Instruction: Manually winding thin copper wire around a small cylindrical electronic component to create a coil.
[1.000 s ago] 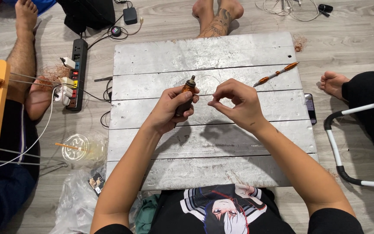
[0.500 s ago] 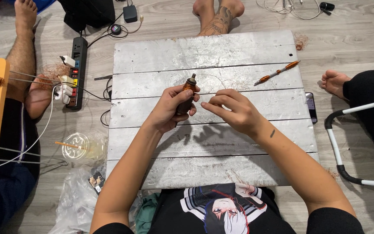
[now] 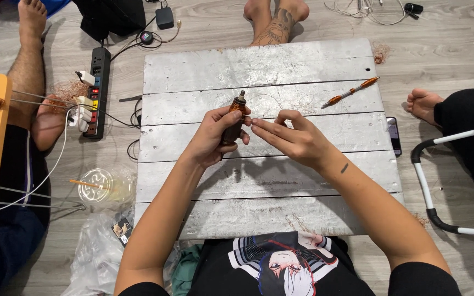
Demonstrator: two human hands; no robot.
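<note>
My left hand (image 3: 215,134) grips a small brown cylindrical tool (image 3: 234,119) with a dark tip, held upright over the white plank board (image 3: 259,181). My right hand (image 3: 292,137) is beside it, fingertips pinched at the tool's body, seemingly on a fine wire that is too thin to make out. Faint loops of thin wire (image 3: 281,101) lie on the board just beyond my hands. An orange pen-like tool (image 3: 351,92) rests on the board's far right.
A black power strip (image 3: 97,90) with plugs lies left of the board, a plastic cup with a straw (image 3: 99,186) nearer me. Other people's feet (image 3: 274,19) and legs (image 3: 26,71) surround the board. A phone (image 3: 394,136) and white tube frame (image 3: 440,181) are at right.
My right hand has slid left along the board toward the tool, from a raised pinch apart from it to fingertips touching it. The left hand keeps its hold.
</note>
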